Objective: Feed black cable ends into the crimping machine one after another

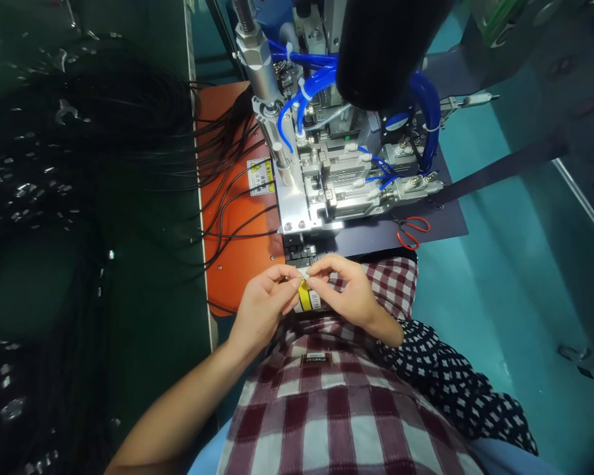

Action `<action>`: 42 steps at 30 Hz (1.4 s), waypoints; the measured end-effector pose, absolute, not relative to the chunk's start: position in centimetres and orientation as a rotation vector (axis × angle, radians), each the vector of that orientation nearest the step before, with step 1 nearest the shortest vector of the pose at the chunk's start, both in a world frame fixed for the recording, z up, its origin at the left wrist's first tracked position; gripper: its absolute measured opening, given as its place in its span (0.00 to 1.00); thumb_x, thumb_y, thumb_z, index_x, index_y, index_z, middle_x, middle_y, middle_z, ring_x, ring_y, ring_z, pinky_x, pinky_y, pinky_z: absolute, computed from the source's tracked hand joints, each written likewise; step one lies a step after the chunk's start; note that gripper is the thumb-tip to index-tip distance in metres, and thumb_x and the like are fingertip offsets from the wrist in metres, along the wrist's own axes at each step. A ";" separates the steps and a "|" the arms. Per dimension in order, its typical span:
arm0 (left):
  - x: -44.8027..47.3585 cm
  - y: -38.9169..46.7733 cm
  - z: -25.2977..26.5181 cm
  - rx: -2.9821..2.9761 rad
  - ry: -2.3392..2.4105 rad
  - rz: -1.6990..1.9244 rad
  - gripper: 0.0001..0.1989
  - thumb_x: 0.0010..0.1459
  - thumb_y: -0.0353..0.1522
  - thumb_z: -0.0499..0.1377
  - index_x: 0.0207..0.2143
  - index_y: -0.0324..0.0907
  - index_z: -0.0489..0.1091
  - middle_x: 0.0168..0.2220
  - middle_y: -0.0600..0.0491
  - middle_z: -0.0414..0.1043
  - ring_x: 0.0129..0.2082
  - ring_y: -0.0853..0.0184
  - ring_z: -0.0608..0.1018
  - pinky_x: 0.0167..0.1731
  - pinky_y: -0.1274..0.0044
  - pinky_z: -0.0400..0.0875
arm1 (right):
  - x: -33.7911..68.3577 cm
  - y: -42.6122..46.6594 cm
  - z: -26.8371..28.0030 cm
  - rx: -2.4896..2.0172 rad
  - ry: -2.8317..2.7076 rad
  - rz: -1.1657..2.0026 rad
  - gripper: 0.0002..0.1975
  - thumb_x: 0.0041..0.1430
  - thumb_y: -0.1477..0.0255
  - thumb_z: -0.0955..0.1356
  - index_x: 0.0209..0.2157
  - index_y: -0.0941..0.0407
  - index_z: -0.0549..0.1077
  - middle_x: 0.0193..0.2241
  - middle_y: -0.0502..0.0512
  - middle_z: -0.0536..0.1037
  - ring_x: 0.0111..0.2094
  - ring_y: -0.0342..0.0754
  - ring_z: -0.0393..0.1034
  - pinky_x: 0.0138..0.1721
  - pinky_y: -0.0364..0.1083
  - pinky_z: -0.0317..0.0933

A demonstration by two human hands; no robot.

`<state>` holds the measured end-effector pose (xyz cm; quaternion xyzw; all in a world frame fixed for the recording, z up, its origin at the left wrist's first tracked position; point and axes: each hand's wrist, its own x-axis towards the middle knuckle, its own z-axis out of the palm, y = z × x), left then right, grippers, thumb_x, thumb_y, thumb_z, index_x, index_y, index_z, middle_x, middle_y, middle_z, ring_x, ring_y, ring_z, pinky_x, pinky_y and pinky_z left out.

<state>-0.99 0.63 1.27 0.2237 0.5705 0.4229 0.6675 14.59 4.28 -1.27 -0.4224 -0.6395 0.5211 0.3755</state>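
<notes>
Both hands meet in front of the machine's lower block, fingertips almost touching. My left hand is closed in a pinch of thumb and index finger. Opposite it, my right hand pinches in the same way. A tiny pale piece shows between the fingertips; its kind is too small to make out, and the fingers cover most of it. Just below the fingers is a yellow and white label on the machine's front.
A metal press-like machine with blue air hoses stands ahead on an orange board. Black cables run leftward into a large dark bundle. Red-handled scissors lie at the right. A black cylinder hangs overhead.
</notes>
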 end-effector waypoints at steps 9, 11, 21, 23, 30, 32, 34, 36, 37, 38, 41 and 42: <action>-0.9 0.4 1.1 0.536 1.296 0.962 0.10 0.54 0.35 0.63 0.33 0.39 0.67 0.14 0.63 0.56 0.17 0.77 0.57 0.21 0.81 0.48 | 13.6 3.9 -1.0 -1.119 -1.457 1.448 0.02 0.54 0.75 0.69 0.27 0.57 0.73 0.25 0.50 0.75 0.26 0.42 0.66 0.29 0.43 0.63; -0.9 0.3 1.1 0.537 1.295 0.968 0.10 0.54 0.35 0.63 0.33 0.39 0.67 0.13 0.63 0.56 0.16 0.77 0.57 0.21 0.81 0.48 | 13.5 3.8 -1.1 -1.134 -1.410 1.482 0.03 0.53 0.74 0.69 0.27 0.57 0.73 0.24 0.50 0.75 0.25 0.42 0.66 0.28 0.43 0.63; -0.6 0.1 1.0 0.542 1.302 0.991 0.10 0.54 0.35 0.63 0.33 0.39 0.67 0.14 0.63 0.57 0.17 0.77 0.58 0.22 0.81 0.49 | 13.3 3.7 -1.4 -1.149 -1.337 1.520 0.04 0.52 0.73 0.69 0.26 0.57 0.73 0.24 0.49 0.73 0.25 0.41 0.64 0.27 0.42 0.62; -0.5 0.1 1.1 0.535 1.299 0.993 0.10 0.54 0.35 0.63 0.33 0.39 0.67 0.14 0.63 0.57 0.16 0.77 0.58 0.22 0.81 0.50 | 13.2 3.6 -1.5 -1.154 -1.322 1.521 0.04 0.52 0.72 0.69 0.26 0.56 0.73 0.24 0.49 0.73 0.25 0.41 0.64 0.27 0.42 0.62; -0.4 0.1 1.1 0.504 1.269 0.993 0.09 0.56 0.35 0.61 0.34 0.39 0.66 0.13 0.63 0.57 0.16 0.77 0.57 0.24 0.80 0.51 | 13.2 3.3 -1.5 -1.172 -1.317 1.509 0.04 0.53 0.71 0.70 0.26 0.56 0.73 0.23 0.49 0.73 0.25 0.42 0.65 0.27 0.42 0.62; -0.4 0.1 1.1 0.504 1.275 0.993 0.08 0.56 0.34 0.61 0.33 0.39 0.66 0.13 0.63 0.57 0.16 0.77 0.57 0.24 0.80 0.51 | 13.2 3.3 -1.5 -1.175 -1.319 1.504 0.04 0.53 0.72 0.70 0.26 0.56 0.73 0.24 0.49 0.73 0.25 0.42 0.65 0.27 0.42 0.63; -0.4 0.1 1.0 0.507 1.281 0.994 0.08 0.56 0.34 0.61 0.33 0.39 0.66 0.13 0.64 0.57 0.16 0.78 0.57 0.23 0.81 0.50 | 13.2 3.4 -1.4 -1.174 -1.314 1.498 0.04 0.53 0.72 0.70 0.26 0.57 0.73 0.24 0.50 0.74 0.26 0.42 0.66 0.29 0.42 0.63; -0.3 0.1 0.9 0.512 1.279 0.998 0.08 0.56 0.33 0.61 0.33 0.39 0.66 0.13 0.63 0.57 0.16 0.78 0.58 0.23 0.81 0.49 | 13.2 3.5 -1.4 -1.171 -1.304 1.495 0.03 0.53 0.73 0.70 0.26 0.57 0.74 0.25 0.50 0.75 0.26 0.42 0.66 0.29 0.43 0.64; -0.3 0.1 0.8 0.514 1.276 1.000 0.07 0.57 0.33 0.61 0.33 0.39 0.66 0.14 0.64 0.57 0.16 0.78 0.58 0.23 0.81 0.50 | 13.2 3.5 -1.4 -1.170 -1.300 1.496 0.03 0.53 0.73 0.70 0.26 0.57 0.74 0.25 0.50 0.75 0.26 0.42 0.66 0.29 0.42 0.64; -0.4 0.1 0.8 0.515 1.274 1.002 0.07 0.57 0.33 0.61 0.33 0.39 0.66 0.14 0.64 0.57 0.16 0.78 0.58 0.24 0.81 0.50 | 13.2 3.5 -1.4 -1.169 -1.298 1.498 0.03 0.52 0.73 0.70 0.26 0.57 0.74 0.25 0.50 0.75 0.26 0.42 0.66 0.29 0.42 0.64; -0.4 0.0 0.8 0.510 1.273 1.005 0.07 0.58 0.33 0.60 0.34 0.39 0.66 0.13 0.64 0.57 0.16 0.78 0.58 0.24 0.81 0.51 | 13.2 3.6 -1.3 -1.173 -1.294 1.507 0.03 0.52 0.73 0.70 0.26 0.57 0.74 0.24 0.50 0.75 0.26 0.42 0.66 0.29 0.42 0.63; -0.4 0.0 0.8 0.506 1.273 1.007 0.07 0.58 0.33 0.60 0.34 0.39 0.66 0.14 0.64 0.57 0.16 0.78 0.58 0.24 0.81 0.51 | 13.1 3.6 -1.3 -1.175 -1.291 1.507 0.03 0.52 0.74 0.70 0.26 0.57 0.74 0.24 0.50 0.75 0.26 0.42 0.66 0.28 0.42 0.63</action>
